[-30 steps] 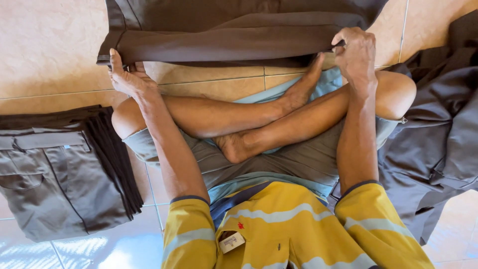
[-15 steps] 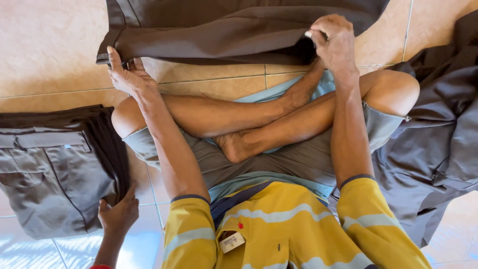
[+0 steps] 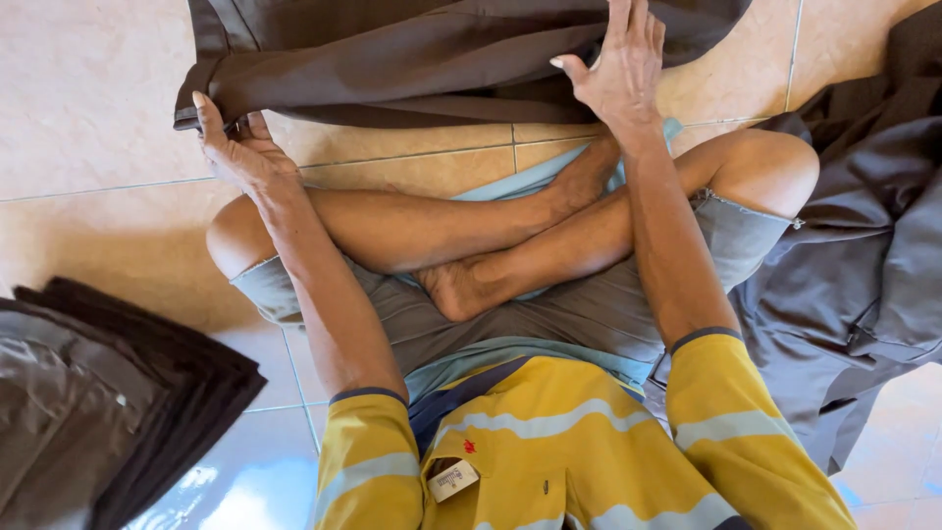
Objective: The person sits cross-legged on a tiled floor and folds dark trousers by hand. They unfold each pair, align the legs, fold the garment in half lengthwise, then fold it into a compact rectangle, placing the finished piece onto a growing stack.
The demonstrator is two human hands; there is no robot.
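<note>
- Two bare hands work a dark brown garment (image 3: 432, 59) spread on the tan tiled floor (image 3: 88, 108) ahead of the crossed legs.
- Left hand (image 3: 240, 147) pinches the garment's near left corner, fingers closed on its hem.
- Right hand (image 3: 618, 69) hovers above the near edge, fingers spread wide, holding nothing.
- Bare tile lies left; a folded stack (image 3: 108, 393) and a grey heap (image 3: 863, 255) flank the knees.

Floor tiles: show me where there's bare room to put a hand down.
Bare tile lies beyond the folded stack, beside the left hand. A strip runs between the brown garment and the shins. Crowded beside the grey pile.
</note>
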